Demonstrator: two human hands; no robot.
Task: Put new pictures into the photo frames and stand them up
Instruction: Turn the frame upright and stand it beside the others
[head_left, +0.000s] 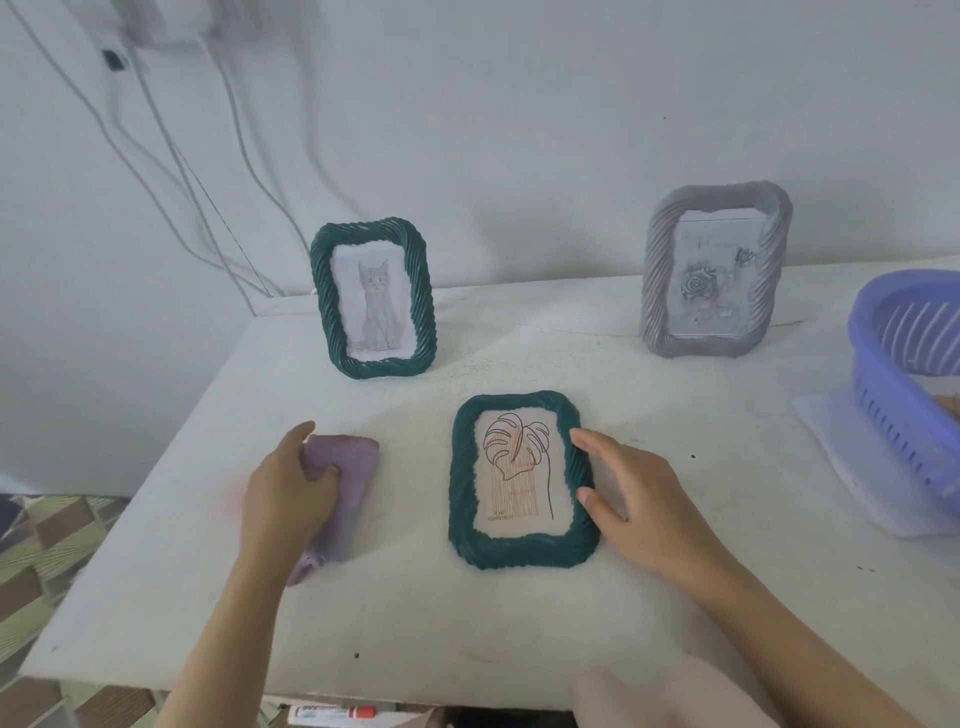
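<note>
Far left, several cables (171, 156) run down the wall; their upper ends are cut off by the top edge. A patterned floor (47, 551) shows below the left edge of the white table (415, 623).

The left hand (288, 499) lies on the table near its left edge. Its fingers are curled round a folded purple cloth (345, 478) and grasp it. The hand hides the cloth's middle part; only the upper end and a lower corner show.

Behind it, a green frame (324, 306) stands upright near the wall and holds a cat picture (376, 306). Its rear support is hidden.

At the table's centre, a second green frame (462, 483) lies flat, face up, with a leaf drawing (517, 457) inside. Small print at the drawing's lower left is too small to read.

The right hand (639, 493) rests on this frame's right rail. The fingers are extended, and a fingertip and the thumb touch the rail without closing round it. Whether the hand presses down cannot be told.

At the right rear, a grey frame (655, 280) stands upright with a rose picture (709, 288). Its lettering is blurred.

At the far right, a purple basket (883, 395) is cut off by the edge, and its contents are not visible. It sits on a white sheet (857, 467).
</note>
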